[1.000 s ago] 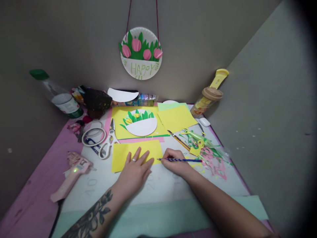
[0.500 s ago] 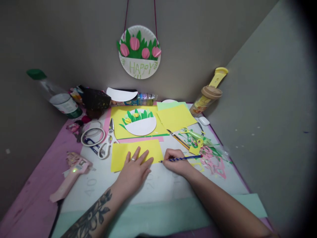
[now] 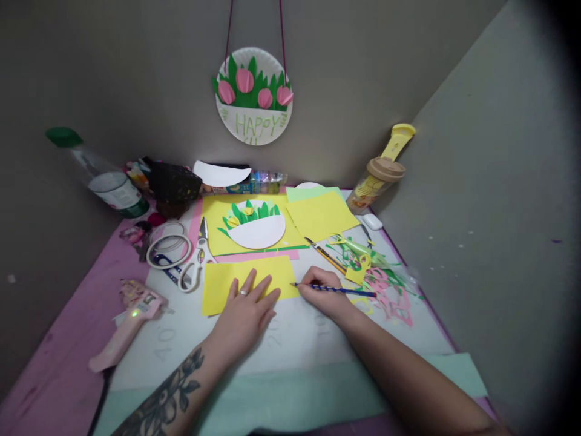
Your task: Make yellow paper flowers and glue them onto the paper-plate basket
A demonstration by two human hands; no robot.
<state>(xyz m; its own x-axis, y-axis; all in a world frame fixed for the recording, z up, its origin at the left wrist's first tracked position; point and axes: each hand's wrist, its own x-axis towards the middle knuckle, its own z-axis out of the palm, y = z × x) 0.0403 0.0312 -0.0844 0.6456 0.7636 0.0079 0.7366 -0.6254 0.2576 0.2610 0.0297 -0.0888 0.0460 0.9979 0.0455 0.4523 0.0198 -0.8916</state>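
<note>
My left hand [image 3: 247, 312] lies flat with fingers spread on a sheet of yellow paper [image 3: 218, 281], pressing it to the white mat. A blue patterned pencil [image 3: 342, 290] is pinched in my right hand [image 3: 324, 293], its tip at the sheet's right edge. Behind the sheet, a white paper plate [image 3: 258, 234] with green paper leaves and small yellow flowers rests on more yellow paper [image 3: 213, 209]. White-handled scissors [image 3: 197, 260] lie left of the sheet. A craft knife [image 3: 329, 257] is beyond my right hand.
On the left are a pink glue gun [image 3: 129, 327], tape rolls [image 3: 169, 250] and a bottle [image 3: 113, 184]. Paper scraps [image 3: 390, 290] lie at right, with a lidded cup [image 3: 376, 181] behind. A tulip-decorated plate [image 3: 254, 124] hangs on the wall.
The pencil tip has moved up slightly along the right edge of the yellow sheet, and the pencil's back end has tipped lower. My left hand has stayed in place.
</note>
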